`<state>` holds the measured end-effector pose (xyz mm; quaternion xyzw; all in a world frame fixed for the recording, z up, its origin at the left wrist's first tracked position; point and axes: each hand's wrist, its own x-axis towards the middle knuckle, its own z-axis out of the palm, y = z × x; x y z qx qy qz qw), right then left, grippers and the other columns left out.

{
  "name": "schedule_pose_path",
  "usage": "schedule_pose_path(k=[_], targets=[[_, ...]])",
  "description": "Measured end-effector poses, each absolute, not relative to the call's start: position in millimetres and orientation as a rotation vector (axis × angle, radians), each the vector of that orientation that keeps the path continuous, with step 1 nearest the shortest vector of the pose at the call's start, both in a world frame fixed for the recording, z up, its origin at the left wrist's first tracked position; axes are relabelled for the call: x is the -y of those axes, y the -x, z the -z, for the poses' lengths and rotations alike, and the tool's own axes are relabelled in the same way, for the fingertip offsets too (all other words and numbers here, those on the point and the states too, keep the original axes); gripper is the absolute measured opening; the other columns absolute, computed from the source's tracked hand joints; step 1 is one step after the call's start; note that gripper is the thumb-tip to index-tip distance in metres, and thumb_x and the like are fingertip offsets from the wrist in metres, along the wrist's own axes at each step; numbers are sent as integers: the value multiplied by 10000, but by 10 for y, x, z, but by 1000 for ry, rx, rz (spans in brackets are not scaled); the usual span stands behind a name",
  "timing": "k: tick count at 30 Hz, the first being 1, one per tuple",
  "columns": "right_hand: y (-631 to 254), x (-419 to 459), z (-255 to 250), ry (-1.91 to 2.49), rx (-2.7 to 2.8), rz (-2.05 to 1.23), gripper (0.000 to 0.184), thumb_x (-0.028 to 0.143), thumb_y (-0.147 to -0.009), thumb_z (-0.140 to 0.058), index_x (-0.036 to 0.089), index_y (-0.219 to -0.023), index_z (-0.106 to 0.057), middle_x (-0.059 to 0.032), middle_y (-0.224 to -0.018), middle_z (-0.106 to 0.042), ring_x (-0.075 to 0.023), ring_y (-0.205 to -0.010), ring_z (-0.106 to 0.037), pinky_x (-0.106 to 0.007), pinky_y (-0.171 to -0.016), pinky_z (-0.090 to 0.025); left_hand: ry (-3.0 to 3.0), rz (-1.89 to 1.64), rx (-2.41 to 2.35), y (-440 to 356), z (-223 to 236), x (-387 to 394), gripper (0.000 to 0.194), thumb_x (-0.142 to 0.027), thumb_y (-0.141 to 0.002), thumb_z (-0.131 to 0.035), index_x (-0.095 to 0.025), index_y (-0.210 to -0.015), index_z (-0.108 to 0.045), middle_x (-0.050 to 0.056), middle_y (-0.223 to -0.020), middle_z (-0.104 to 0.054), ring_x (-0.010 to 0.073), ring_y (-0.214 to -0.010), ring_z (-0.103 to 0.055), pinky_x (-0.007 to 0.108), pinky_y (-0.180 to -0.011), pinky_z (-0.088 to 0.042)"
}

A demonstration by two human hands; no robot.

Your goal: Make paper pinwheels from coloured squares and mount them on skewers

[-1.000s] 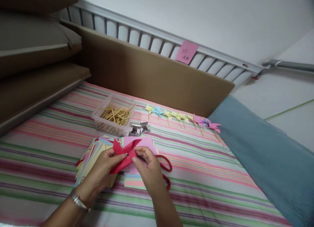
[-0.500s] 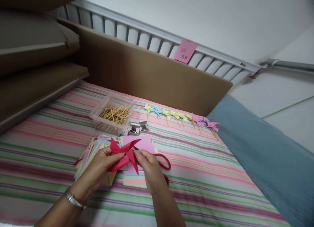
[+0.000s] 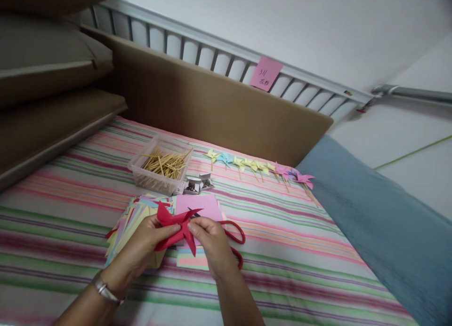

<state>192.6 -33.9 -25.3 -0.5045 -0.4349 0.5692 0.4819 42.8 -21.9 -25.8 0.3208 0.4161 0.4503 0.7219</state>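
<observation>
Between my two hands is a red paper pinwheel (image 3: pixel 171 239) with pointed blades. My left hand (image 3: pixel 150 234) pinches it near the centre, thumb on top. My right hand (image 3: pixel 210 236) has its thumb and fingers closed on the pinwheel's right side, close to the middle; whether a pin is there is hidden. Beneath the hands lie a pair of red-handled scissors (image 3: pixel 237 231), partly covered by my right hand. They rest on a stack of coloured paper squares with a pink sheet (image 3: pixel 201 206) on top. Left of it is a pile of coloured papers (image 3: pixel 122 232), partly under my left hand.
A clear plastic box (image 3: pixel 157 184) of wooden sticks stands behind the papers, beside small open boxes (image 3: pixel 193 187) of metal pieces. Several finished pinwheels (image 3: pixel 250 165) line the back. A cardboard panel (image 3: pixel 212 98) and stacked cardboard (image 3: pixel 52 128) border the striped cloth (image 3: pixel 300 265).
My right thumb and fingers have moved left, onto the pinwheel's centre. The pinwheel has turned and tilted slightly. My left hand keeps its pinch.
</observation>
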Motion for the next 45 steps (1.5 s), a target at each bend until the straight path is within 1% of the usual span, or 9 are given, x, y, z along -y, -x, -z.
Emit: schedule_pose_path(k=[12, 18, 23, 27, 29, 32, 36, 39, 45], targets=[[-1928, 314, 267, 1222, 1117, -1402, 90, 241, -678, -653, 164, -634, -670, 32, -577, -562, -101, -556, -469, -221, -584, -368, -727, -957, -1010, -402, 358, 183, 205, -252, -564, -790, -161, -742, -746, 57, -731, -738, 173, -665, -643, 223, -645, -487], [-1939, 315, 241, 1288, 1089, -1423, 130, 270, -674, -655, 160, -613, -624, 33, -547, -533, -99, -515, -418, -225, -531, -321, -732, -971, -851, -410, 245, 219, 223, -229, -613, -764, -149, -820, -747, 79, -769, -740, 169, -715, -644, 238, -714, -479], [-1961, 323, 269, 1278, 1187, -1427, 150, 302, -694, -651, 156, -666, -628, 23, -621, -540, -108, -576, -437, -227, -571, -336, -733, -971, -845, -363, 265, 235, 202, -220, -628, -757, -154, -819, -748, 68, -740, -738, 159, -690, -637, 224, -688, -471], [-1966, 332, 326, 1316, 1254, -1410, 191, 315, -704, -653, 149, -626, -602, 41, -561, -479, -95, -541, -396, -222, -549, -312, -748, -995, -822, -348, 289, 225, 232, -230, -634, -750, -144, -849, -742, 70, -770, -739, 162, -689, -633, 235, -684, -470], [-1983, 331, 347, 1335, 1267, -1380, 202, 329, -708, -650, 145, -637, -609, 31, -568, -507, -105, -552, -424, -226, -557, -331, -743, -992, -824, -327, 279, 222, 232, -235, -626, -754, -144, -839, -742, 64, -753, -738, 161, -678, -634, 234, -673, -469], [-2040, 274, 297, 1346, 1279, -1280, 234, 371, -735, -626, 141, -694, -635, -21, -663, -610, -153, -655, -527, -260, -650, -402, -701, -1021, -868, -256, 245, 216, 194, -244, -608, -765, -155, -779, -742, 44, -712, -735, 150, -644, -634, 218, -641, -468], [-2040, 5, 18, 1433, 1329, -1009, 245, 389, -757, -582, 150, -723, -628, -38, -694, -642, -180, -707, -582, -283, -700, -438, -678, -1085, -886, -75, 190, 191, 222, -247, -601, -771, -161, -802, -734, 42, -754, -742, 150, -664, -648, 216, -644, -479], [-1883, -350, -223, 1493, 1649, -725, 236, 349, -796, -515, 153, -742, -635, -41, -727, -666, -177, -721, -605, -264, -671, -450, -656, -1139, -898, 120, 147, 155, 240, -226, -586, -782, -136, -801, -728, 55, -752, -742, 155, -671, -659, 208, -633, -491], [-1334, -1160, -346, 1591, 2003, -601, 109, 198, -751, -589, 190, -763, -696, -4, -792, -711, -162, -783, -638, -240, -698, -452, -433, -1400, -948, 601, 144, 57, 214, -170, -578, -774, -124, -772, -700, 44, -648, -726, 176, -589, -665, 235, -558, -531]])
